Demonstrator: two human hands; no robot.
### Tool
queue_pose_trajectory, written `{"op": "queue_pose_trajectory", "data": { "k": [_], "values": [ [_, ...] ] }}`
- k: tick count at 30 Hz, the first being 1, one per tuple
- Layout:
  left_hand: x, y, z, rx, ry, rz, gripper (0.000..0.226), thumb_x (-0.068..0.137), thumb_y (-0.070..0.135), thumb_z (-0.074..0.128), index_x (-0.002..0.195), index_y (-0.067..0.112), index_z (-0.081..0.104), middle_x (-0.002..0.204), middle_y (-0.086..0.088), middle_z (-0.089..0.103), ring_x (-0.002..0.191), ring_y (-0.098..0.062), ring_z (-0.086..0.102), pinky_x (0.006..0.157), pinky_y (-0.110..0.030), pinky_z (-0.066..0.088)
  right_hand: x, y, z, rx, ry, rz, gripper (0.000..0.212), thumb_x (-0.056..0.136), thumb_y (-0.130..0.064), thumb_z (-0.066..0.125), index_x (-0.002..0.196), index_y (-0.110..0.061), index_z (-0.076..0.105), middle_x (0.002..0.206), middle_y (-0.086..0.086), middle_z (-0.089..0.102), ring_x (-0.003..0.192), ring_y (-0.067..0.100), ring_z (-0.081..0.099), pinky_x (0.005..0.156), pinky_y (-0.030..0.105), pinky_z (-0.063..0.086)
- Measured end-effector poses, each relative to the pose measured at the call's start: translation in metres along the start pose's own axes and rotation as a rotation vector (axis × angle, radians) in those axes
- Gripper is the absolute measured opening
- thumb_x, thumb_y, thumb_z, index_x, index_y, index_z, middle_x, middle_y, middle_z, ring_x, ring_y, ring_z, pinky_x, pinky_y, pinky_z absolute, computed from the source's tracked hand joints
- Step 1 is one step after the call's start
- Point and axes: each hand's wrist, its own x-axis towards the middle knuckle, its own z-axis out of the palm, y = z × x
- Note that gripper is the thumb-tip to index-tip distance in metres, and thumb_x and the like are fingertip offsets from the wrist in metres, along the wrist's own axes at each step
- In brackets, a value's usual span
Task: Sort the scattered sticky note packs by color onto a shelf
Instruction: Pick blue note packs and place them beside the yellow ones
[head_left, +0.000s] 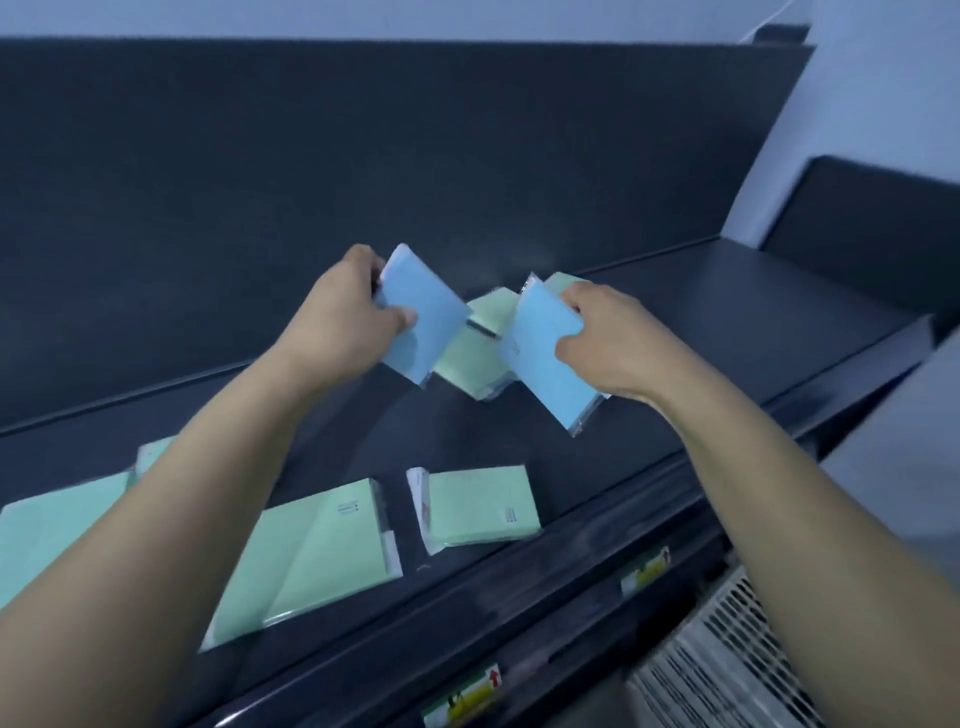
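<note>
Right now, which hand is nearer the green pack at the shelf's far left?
Left. The left hand, gripping a blue pack, is behind and right of that green pack; the right hand, gripping another blue pack, is much farther right.

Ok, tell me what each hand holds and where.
Left hand grips one blue pack by its left edge; right hand grips the other blue pack by its upper right edge.

Dim bluish light, soft motion blur thruout, wide-angle bending at edges, no hard shadows.
</note>
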Motion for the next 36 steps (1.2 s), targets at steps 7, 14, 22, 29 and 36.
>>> {"op": "queue_pose_trajectory", "data": {
  "k": [7,14,22,29,36],
  "values": [
    [-0.046,0.107,0.08,-0.085,-0.206,0.269,0.01,0.086,0.012,0.059,0.083,0.01,0.05,0.07,0.001,0.046,0.059,-0.013,0.042,0.051,-0.025,0.032,-0.086,0.096,-0.079,-0.095,0.228,0.156,0.017,0.087,-0.004,0.048,0.102,-0.006,0.055,0.1,0.006,0.059,0.089,0.027,0.058,0.066,0.034,0.046],
    [-0.14,0.255,0.205,-0.266,-0.516,0.604,0.016,0.081,0.004,0.064,0.094,0.001,0.055,0.082,-0.014,0.061,0.066,-0.021,0.055,0.061,-0.031,0.049,-0.248,0.223,-0.181,-0.223,0.347,0.421,0.009,0.09,-0.01,0.049,0.098,-0.012,0.049,0.108,0.011,0.058,0.094,0.028,0.053,0.069,0.029,0.034],
    [-0.298,0.411,0.343,-0.34,-0.811,0.945,0.014,0.079,0.004,0.064,0.083,0.007,0.051,0.068,0.004,0.048,0.059,-0.009,0.043,0.054,-0.016,0.036,-0.462,0.332,-0.258,-0.25,0.557,0.798,0.013,0.089,-0.012,0.055,0.101,-0.015,0.057,0.107,0.01,0.064,0.097,0.031,0.058,0.073,0.033,0.044],
    [-0.422,0.503,0.408,-0.456,-1.11,1.108,0.022,0.081,-0.001,0.057,0.097,0.013,0.053,0.092,-0.005,0.06,0.079,-0.02,0.057,0.062,-0.027,0.045,-0.608,0.391,-0.297,-0.264,0.69,1.118,0.019,0.087,-0.008,0.055,0.093,-0.026,0.055,0.096,0.01,0.062,0.094,0.031,0.056,0.077,0.035,0.042],
    [-0.474,0.558,0.465,-0.498,-1.237,1.193,0.035,0.08,-0.001,0.057,0.103,0.025,0.052,0.092,0.002,0.057,0.075,-0.015,0.052,0.058,-0.023,0.043,-0.681,0.437,-0.31,-0.275,0.736,1.417,0.049,0.082,0.001,0.04,0.124,-0.018,0.056,0.122,0.015,0.058,0.107,0.036,0.055,0.091,0.039,0.043]
  ]
}}
